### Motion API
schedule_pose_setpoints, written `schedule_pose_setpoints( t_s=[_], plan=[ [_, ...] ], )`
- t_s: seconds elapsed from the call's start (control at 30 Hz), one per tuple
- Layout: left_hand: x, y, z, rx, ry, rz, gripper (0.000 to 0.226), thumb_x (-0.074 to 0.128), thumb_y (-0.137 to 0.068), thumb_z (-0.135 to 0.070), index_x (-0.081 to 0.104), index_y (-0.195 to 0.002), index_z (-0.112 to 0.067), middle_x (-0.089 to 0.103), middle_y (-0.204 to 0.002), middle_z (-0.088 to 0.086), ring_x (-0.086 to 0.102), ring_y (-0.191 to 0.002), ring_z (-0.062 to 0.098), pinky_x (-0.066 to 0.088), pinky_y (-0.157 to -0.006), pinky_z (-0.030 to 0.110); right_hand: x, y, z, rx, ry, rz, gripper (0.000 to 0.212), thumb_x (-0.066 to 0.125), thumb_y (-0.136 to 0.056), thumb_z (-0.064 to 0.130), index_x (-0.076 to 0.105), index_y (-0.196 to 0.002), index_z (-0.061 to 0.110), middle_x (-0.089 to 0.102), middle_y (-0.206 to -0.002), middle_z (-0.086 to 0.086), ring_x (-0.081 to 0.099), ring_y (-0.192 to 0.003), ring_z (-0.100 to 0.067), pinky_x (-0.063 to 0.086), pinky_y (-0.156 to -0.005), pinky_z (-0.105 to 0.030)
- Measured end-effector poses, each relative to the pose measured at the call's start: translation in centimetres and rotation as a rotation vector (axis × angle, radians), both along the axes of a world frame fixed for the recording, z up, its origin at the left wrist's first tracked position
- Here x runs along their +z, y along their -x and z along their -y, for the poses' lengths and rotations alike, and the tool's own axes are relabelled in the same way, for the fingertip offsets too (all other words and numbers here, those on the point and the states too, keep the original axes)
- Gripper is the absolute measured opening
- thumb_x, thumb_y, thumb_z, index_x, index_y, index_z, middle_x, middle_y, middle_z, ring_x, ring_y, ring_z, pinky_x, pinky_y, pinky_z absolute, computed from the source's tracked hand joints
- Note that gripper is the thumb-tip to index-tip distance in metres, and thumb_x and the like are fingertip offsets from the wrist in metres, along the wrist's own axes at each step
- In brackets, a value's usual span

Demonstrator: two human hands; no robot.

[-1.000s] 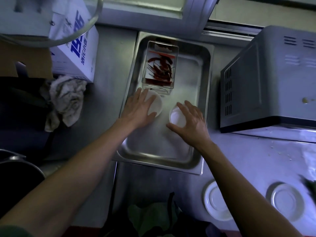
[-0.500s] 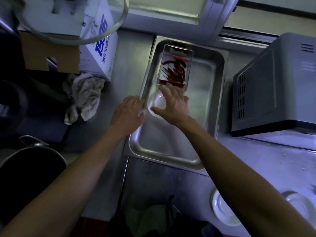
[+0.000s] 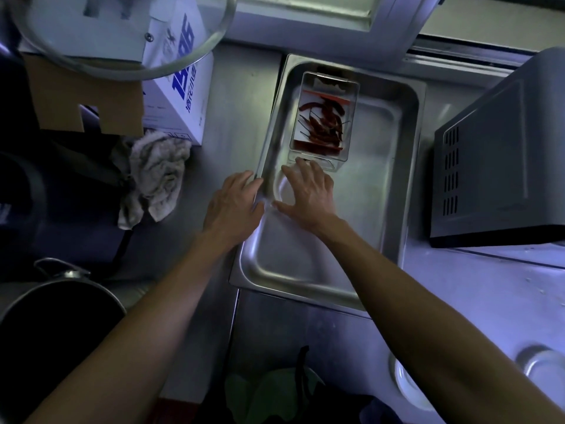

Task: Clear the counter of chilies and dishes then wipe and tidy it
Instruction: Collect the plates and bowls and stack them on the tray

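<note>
A steel tray (image 3: 305, 289) lies on the counter. At its far end stands a clear plastic box (image 3: 348, 96) filled with red chilies (image 3: 321, 127). A small white dish (image 3: 282, 189) sits by the tray's left wall. My right hand (image 3: 308, 194) is spread over it from above, with fingers and thumb around its rim. My left hand (image 3: 232, 206) lies flat on the tray's left rim, holding nothing. The right hand hides most of the dish.
A crumpled rag (image 3: 156, 172) and a white box with blue print (image 3: 180, 87) lie left of the tray. A microwave (image 3: 501, 154) stands to the right. Two white saucers (image 3: 406, 384) (image 3: 544, 368) sit on the near counter. A dark pot (image 3: 52, 325) is at lower left.
My right hand carried its small dish left onto the one that was under my left hand. My left hand slid off that dish to the tray's left rim.
</note>
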State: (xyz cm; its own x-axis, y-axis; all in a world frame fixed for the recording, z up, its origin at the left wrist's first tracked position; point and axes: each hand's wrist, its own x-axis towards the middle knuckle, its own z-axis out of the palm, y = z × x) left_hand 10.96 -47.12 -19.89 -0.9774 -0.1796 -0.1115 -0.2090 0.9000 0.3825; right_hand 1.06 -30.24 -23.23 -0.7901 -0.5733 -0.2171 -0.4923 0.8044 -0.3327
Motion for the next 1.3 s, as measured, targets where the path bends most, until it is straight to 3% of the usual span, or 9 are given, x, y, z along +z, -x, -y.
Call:
schedule_pose_setpoints(
  t_s=[0.1, 0.27, 0.37, 0.6, 0.7, 0.8, 0.93, 1.3],
  plan=[
    [0.0, 0.1, 0.1, 0.004, -0.023, 0.017, 0.049, 0.061, -0.089, -0.024, 0.055, -0.137, -0.011, 0.048, -0.146, 0.012, 0.041, -0.136, 0.031, 0.043, -0.104, 0.052, -0.9, -0.4, 0.0, 0.003, -0.006, -0.026, 0.087, 0.058, -0.080, 0.070, 0.024, -0.152, 0.033, 0.014, -0.165, -0.008, 0.007, -0.151, -0.037, 0.019, -0.118, -0.059],
    [0.2, 0.2, 0.3, 0.001, -0.031, 0.011, 0.050, 0.063, -0.089, -0.022, 0.055, -0.138, -0.011, 0.047, -0.147, 0.012, 0.040, -0.136, 0.031, 0.043, -0.104, 0.053, -1.8, -0.6, -0.1, 0.012, -0.060, -0.041, 0.087, 0.029, -0.082, 0.079, 0.008, -0.155, 0.037, 0.004, -0.167, -0.007, 0.000, -0.152, -0.037, 0.013, -0.119, -0.059],
    [0.3, 0.1, 0.2, 0.004, -0.026, 0.010, 0.050, 0.062, -0.090, -0.024, 0.054, -0.137, -0.012, 0.047, -0.147, 0.012, 0.040, -0.136, 0.030, 0.042, -0.105, 0.052, -1.6, -0.6, -0.1, 0.022, -0.077, -0.025, 0.089, 0.023, -0.081, 0.082, 0.005, -0.156, 0.036, -0.001, -0.167, -0.006, -0.004, -0.153, -0.037, 0.010, -0.120, -0.060],
    [1.1, -0.5, -0.7, -0.040, -0.031, 0.001, 0.051, 0.062, -0.090, -0.024, 0.054, -0.138, -0.010, 0.048, -0.145, 0.013, 0.040, -0.135, 0.032, 0.041, -0.104, 0.053, 0.4, -1.4, -1.2, -0.012, -0.031, 0.002, 0.082, 0.044, -0.091, 0.068, 0.015, -0.157, 0.030, -0.005, -0.167, -0.007, -0.012, -0.153, -0.031, -0.003, -0.121, -0.051],
    [2.1, -0.6, -1.7, -0.100, -0.018, 0.029, 0.053, 0.058, -0.089, -0.023, 0.050, -0.140, -0.013, 0.044, -0.147, 0.011, 0.036, -0.137, 0.031, 0.041, -0.104, 0.054, 1.8, -2.8, -3.1, -0.052, -0.020, -0.004, 0.068, 0.051, -0.095, 0.051, 0.025, -0.154, 0.025, 0.011, -0.166, -0.010, 0.002, -0.153, -0.031, 0.007, -0.121, -0.049],
    [3.3, -0.9, -3.4, -0.203, 0.066, 0.068, 0.055, 0.056, -0.089, -0.026, 0.046, -0.142, -0.015, 0.043, -0.149, 0.010, 0.037, -0.136, 0.031, 0.044, -0.099, 0.052, 3.4, -4.3, -5.9, -0.104, -0.005, 0.006, 0.062, 0.051, -0.097, 0.046, 0.031, -0.152, 0.023, 0.021, -0.164, -0.009, 0.013, -0.152, -0.029, 0.017, -0.119, -0.047],
    [4.5, -1.8, -6.1, -0.259, 0.158, 0.089, 0.056, 0.056, -0.089, -0.029, 0.045, -0.143, -0.018, 0.044, -0.150, 0.007, 0.040, -0.135, 0.029, 0.043, -0.099, 0.046, 5.4, -6.3, -9.8, -0.169, 0.002, -0.007, 0.060, 0.052, -0.098, 0.043, 0.033, -0.152, 0.024, 0.024, -0.163, -0.008, 0.018, -0.151, -0.026, 0.022, -0.118, -0.046],
    [6.2, -4.0, -16.2, -0.417, 0.176, 0.105, 0.050, 0.055, -0.093, -0.035, 0.047, -0.139, -0.018, 0.055, -0.139, 0.004, 0.050, -0.125, 0.029, 0.048, -0.093, 0.046, 8.5, -12.9, -22.0, -0.340, 0.111, -0.064, 0.057, 0.060, -0.093, 0.034, 0.044, -0.146, 0.022, 0.038, -0.156, -0.006, 0.034, -0.142, -0.028, 0.034, -0.109, -0.043]
  ],
)
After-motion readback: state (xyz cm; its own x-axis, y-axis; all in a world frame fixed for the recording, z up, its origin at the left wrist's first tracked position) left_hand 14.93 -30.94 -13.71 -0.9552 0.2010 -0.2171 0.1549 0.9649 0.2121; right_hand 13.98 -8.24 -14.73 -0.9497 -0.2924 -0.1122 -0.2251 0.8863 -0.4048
